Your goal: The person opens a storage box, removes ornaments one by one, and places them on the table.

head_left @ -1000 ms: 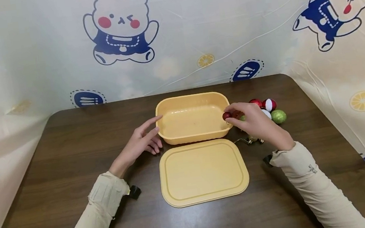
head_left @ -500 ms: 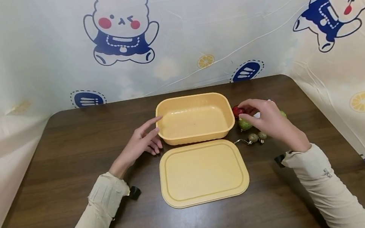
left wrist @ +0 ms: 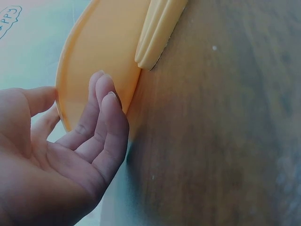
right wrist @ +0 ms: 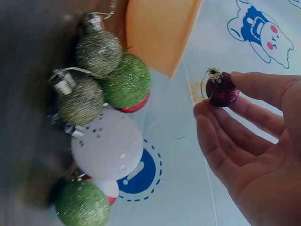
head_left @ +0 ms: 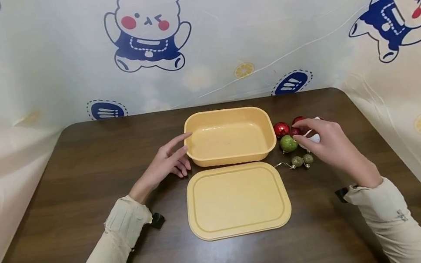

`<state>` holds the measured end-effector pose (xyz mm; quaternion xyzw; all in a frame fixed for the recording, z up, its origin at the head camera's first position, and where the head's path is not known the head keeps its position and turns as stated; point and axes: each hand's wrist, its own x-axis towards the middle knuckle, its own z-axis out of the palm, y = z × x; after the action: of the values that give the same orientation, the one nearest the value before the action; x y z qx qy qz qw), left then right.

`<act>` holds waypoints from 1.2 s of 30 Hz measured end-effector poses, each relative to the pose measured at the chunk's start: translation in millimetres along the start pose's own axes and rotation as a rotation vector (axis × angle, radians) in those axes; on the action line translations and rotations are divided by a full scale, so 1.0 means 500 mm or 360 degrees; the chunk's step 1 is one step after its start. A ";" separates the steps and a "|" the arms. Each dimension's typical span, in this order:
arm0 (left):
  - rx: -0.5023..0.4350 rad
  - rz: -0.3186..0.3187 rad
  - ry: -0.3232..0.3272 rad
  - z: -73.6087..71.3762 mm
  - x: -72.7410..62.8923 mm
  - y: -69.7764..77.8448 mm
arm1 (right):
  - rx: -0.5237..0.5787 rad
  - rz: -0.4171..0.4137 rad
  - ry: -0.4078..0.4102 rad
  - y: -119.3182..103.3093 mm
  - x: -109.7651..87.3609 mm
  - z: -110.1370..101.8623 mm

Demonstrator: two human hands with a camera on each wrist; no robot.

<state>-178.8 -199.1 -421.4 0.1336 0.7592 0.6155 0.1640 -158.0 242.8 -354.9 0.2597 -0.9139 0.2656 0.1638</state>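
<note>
My right hand point(head_left: 330, 141) pinches a small dark red Christmas bauble point(right wrist: 224, 90) between thumb and fingertips, its gold cap and string showing in the right wrist view. In the head view this hand overlaps a group of baubles to the right of a yellow plastic box point(head_left: 233, 159). Nothing lies inside the box. At its left end, my left hand point(head_left: 167, 161) touches the rim with index finger and thumb, the other fingers loosely bent below. The left wrist view has those bent fingers point(left wrist: 113, 122) beside the box wall.
A flat yellow lid point(head_left: 238, 200) lies in front of the box. Beside the box are a shiny red bauble point(head_left: 281, 129), a green glitter bauble point(head_left: 288, 143) and two small gold ones point(head_left: 297, 161). A white bauble point(right wrist: 107, 143) shows in the right wrist view. A printed cloth point(head_left: 219, 38) hangs behind the table.
My right hand has moved right, away from the box's right rim to over the baubles, with the dark red bauble in its fingertips. My left hand has stayed at the rim.
</note>
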 end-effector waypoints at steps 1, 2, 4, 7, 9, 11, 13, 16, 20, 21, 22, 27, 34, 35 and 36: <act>-0.0002 -0.0002 0.0000 0.000 0.000 0.001 | -0.0009 -0.0005 0.0013 0.001 -0.004 -0.001; -0.0005 -0.0002 -0.0001 0.001 0.000 0.001 | -0.0017 -0.0007 0.0027 0.003 -0.008 -0.003; -0.0006 -0.0009 0.0000 0.001 -0.001 0.002 | -0.0033 -0.0005 0.0049 0.007 -0.016 -0.007; -0.0008 -0.0016 0.0007 0.001 -0.001 0.002 | -0.0039 0.0014 0.0069 0.012 -0.027 -0.013; -0.0011 -0.0013 0.0011 0.002 -0.002 0.002 | -0.0054 0.0051 0.0078 0.015 -0.036 -0.017; -0.0015 -0.0010 0.0010 0.004 -0.001 0.001 | -0.0056 0.0090 0.0084 0.019 -0.049 -0.019; -0.0021 -0.0014 0.0006 0.006 -0.002 0.000 | -0.0052 0.0139 0.0089 0.025 -0.065 -0.020; -0.0022 -0.0023 -0.0005 0.008 -0.005 -0.003 | 0.0044 0.0236 0.0105 0.033 -0.091 -0.017; -0.0020 -0.0029 -0.0006 0.010 -0.010 -0.006 | 0.0180 0.0331 0.0133 0.044 -0.115 -0.012; -0.0022 -0.0030 -0.0004 0.010 -0.010 -0.006 | 0.0192 0.0343 0.0132 0.046 -0.118 -0.011; -0.0023 -0.0030 -0.0003 0.010 -0.011 -0.006 | 0.0188 0.0343 0.0130 0.049 -0.120 -0.010; -0.0028 -0.0030 0.0000 0.009 -0.009 -0.006 | 0.0117 0.0362 0.0062 0.065 -0.127 -0.009; -0.0016 -0.0026 -0.0004 0.006 -0.004 0.002 | 0.0058 0.0379 -0.0040 0.088 -0.140 0.004; -0.0012 -0.0028 -0.0002 0.006 -0.004 0.003 | 0.0051 0.0382 -0.0050 0.089 -0.141 0.006; -0.0010 -0.0027 0.0000 0.006 -0.004 0.004 | 0.0043 0.0383 -0.0058 0.091 -0.142 0.008</act>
<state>-176.0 -197.1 -420.1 0.1267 0.7583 0.6165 0.1696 -126.7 301.0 -407.4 0.1552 -0.9376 0.2908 0.1106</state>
